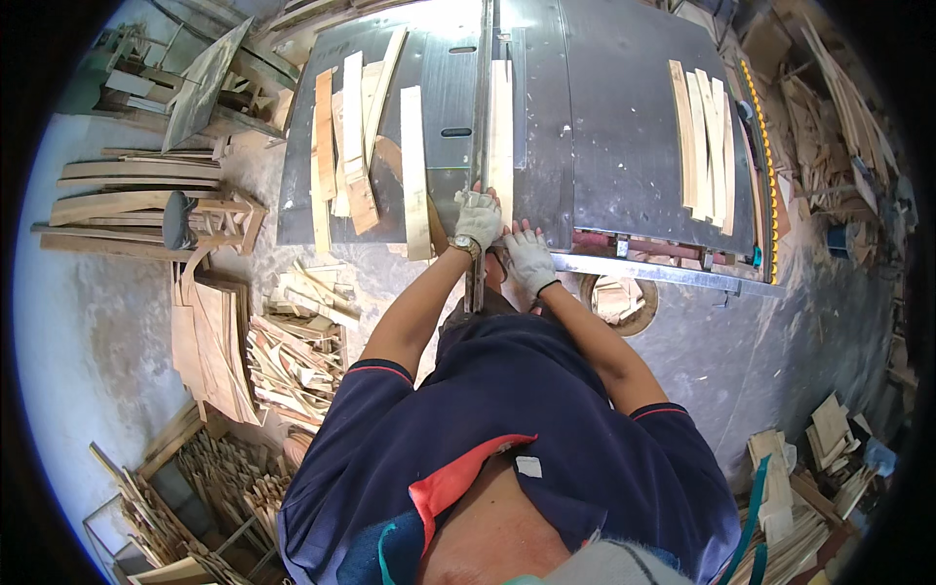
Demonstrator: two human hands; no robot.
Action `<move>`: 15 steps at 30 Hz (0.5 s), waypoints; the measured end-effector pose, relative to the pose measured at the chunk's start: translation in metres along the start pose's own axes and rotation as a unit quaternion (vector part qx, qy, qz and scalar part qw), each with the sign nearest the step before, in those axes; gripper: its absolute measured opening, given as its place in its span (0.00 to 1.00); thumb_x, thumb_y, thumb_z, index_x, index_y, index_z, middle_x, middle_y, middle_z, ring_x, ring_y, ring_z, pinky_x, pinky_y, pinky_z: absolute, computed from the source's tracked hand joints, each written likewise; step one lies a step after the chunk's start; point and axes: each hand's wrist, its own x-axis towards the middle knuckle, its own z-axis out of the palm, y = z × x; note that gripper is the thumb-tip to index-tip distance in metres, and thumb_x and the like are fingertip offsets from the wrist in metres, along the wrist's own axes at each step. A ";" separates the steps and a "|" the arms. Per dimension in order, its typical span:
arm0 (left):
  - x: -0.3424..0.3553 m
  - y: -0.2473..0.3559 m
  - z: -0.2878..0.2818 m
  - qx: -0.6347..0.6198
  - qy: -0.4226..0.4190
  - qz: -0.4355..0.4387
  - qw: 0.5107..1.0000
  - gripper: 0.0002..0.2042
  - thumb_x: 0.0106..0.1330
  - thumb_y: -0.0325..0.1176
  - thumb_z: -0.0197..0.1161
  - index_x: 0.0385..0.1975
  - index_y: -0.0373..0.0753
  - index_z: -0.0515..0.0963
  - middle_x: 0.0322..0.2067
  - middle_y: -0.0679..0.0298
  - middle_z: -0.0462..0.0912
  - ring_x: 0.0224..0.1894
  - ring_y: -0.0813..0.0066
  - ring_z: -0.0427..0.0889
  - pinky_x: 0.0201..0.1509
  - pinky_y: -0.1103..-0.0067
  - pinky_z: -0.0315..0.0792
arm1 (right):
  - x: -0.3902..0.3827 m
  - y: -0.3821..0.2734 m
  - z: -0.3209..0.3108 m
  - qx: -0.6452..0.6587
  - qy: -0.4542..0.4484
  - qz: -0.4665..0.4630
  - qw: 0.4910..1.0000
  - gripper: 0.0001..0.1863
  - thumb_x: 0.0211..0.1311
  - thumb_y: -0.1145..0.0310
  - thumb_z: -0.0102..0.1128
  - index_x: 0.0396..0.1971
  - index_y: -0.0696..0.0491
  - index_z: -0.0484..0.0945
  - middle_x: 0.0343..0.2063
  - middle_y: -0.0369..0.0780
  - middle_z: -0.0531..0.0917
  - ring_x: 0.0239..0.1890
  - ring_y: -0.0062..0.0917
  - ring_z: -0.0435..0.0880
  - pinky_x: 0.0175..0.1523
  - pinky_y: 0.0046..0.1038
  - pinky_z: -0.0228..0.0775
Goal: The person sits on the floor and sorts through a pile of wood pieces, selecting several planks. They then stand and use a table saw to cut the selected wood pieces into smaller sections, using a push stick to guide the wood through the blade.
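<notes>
My left hand [477, 216], in a white work glove with a watch at the wrist, has its fingers curled on the long metal rail [481, 97] that runs front to back on the dark machine table [634, 117]. Just right of it, my gloved right hand [526, 252] has its fingers spread at the near end of a pale wooden strip [501, 117] lying along the rail; its fingertips touch near the table's front edge. Other pale strips [412, 166] lie left of the rail, one reaching over the front edge.
More strips [700, 146] lie on the table's right part, beside a row of yellow bumps [760, 166]. Stacked boards [136, 180] and scrap piles [292, 346] stand at the left. A round container [614, 300] of offcuts sits below the front bar [663, 273]; more scrap [829, 429] lies lower right.
</notes>
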 end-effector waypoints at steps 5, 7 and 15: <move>0.028 0.001 -0.034 -0.011 -0.087 -0.002 0.996 0.17 0.63 0.39 0.54 0.48 0.41 0.80 0.49 0.56 0.81 0.58 0.60 0.75 0.77 0.56 0.50 | 0.012 0.007 -0.020 -0.001 -0.045 0.027 0.999 0.36 0.62 0.61 0.56 0.70 0.52 0.62 0.71 0.46 0.63 0.75 0.41 0.57 0.75 0.52 0.48; 0.021 -0.014 -0.009 0.027 -0.033 -0.051 0.998 0.19 0.61 0.42 0.56 0.49 0.41 0.80 0.50 0.57 0.81 0.58 0.61 0.75 0.78 0.57 0.48 | 0.023 -0.005 -0.034 -0.002 -0.063 0.006 0.998 0.37 0.60 0.60 0.58 0.71 0.51 0.61 0.72 0.46 0.62 0.75 0.41 0.57 0.75 0.52 0.48; -0.003 -0.034 -0.058 -0.225 0.054 -0.256 0.939 0.24 0.53 0.44 0.66 0.50 0.43 0.76 0.49 0.59 0.78 0.58 0.58 0.73 0.67 0.51 0.57 | 0.031 0.013 -0.024 0.007 -0.069 0.016 0.997 0.43 0.56 0.60 0.61 0.72 0.50 0.57 0.72 0.49 0.60 0.75 0.43 0.57 0.74 0.54 0.50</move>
